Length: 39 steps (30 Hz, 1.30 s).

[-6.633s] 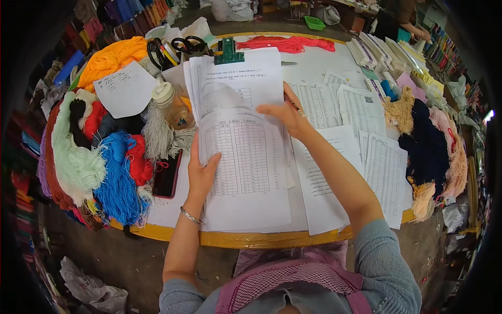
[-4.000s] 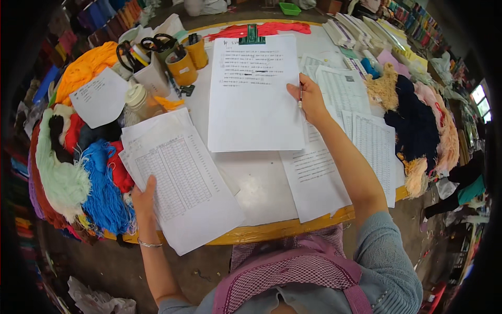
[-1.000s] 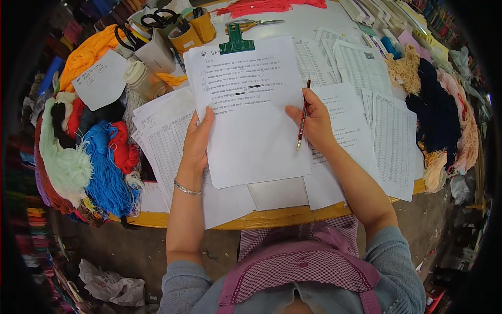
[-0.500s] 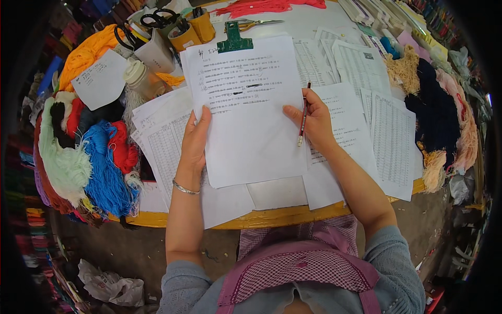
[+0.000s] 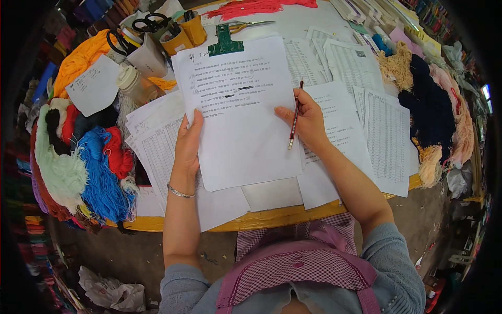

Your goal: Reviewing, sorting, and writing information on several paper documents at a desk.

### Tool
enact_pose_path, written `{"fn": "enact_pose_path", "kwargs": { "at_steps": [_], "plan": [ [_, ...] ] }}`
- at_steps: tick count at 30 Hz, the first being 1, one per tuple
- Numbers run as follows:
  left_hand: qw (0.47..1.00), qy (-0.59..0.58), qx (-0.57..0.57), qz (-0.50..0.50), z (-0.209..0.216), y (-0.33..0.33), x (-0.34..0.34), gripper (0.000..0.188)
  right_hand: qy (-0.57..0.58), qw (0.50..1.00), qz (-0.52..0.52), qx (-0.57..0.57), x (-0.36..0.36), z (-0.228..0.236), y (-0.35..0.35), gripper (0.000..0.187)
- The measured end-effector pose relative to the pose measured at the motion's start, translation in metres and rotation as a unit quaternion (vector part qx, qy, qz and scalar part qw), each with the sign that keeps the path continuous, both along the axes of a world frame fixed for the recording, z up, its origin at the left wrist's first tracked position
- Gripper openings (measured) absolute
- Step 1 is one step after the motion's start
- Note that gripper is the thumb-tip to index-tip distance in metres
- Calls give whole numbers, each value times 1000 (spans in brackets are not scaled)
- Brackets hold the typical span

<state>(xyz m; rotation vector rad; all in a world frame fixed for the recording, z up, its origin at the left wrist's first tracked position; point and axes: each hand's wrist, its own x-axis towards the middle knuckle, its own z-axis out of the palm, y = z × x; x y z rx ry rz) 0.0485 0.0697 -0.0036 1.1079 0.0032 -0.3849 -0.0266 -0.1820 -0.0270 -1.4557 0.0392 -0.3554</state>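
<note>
A thin stack of white paper sheets (image 5: 251, 152), with lines of writing and several strokes struck through them, is held up over the table. A green bulldog clip (image 5: 226, 43) pinches its top edge. My left hand (image 5: 186, 140) grips the left edge, thumb on top and fingers hidden underneath. At the right edge, my right hand (image 5: 309, 123) is closed on the sheets, its thumb lying over them. A dark pencil (image 5: 295, 119) is also tucked in that hand, its eraser end toward me.
Printed sheets (image 5: 386, 141) spread across the yellow-edged table (image 5: 272, 219). Yarn hanks (image 5: 102, 170) pile up at left, with dark blue yarn (image 5: 431, 115) at right. A plastic bottle (image 5: 137, 83), a pen holder with scissors (image 5: 149, 55) and orange-handled scissors (image 5: 246, 24) stand or lie farther back.
The view has shifted a little, so the table things appear slightly farther left. Both hands keep their hold on the sheets, and the pencil stays in my right hand.
</note>
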Motion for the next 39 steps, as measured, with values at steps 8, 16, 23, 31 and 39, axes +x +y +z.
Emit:
{"fn": "enact_pose_path", "kwargs": {
  "at_steps": [8,16,23,31,39],
  "plan": [
    [998,-46,-13,-30,1,3,-2,49,-25,1000,2,6,-4,4,4,32],
    [997,-47,-36,-57,-6,7,3,49,-29,999,6,-14,-2,8,-3,30],
    [995,-48,-65,-59,-9,8,4,46,40,995,-26,-91,8,21,-52,28],
    [995,-46,-69,-57,-3,6,0,45,69,792,46,-605,16,30,-105,53],
    [995,-43,-69,-54,-3,6,0,45,140,709,85,-686,38,40,-104,61]
  ]
}}
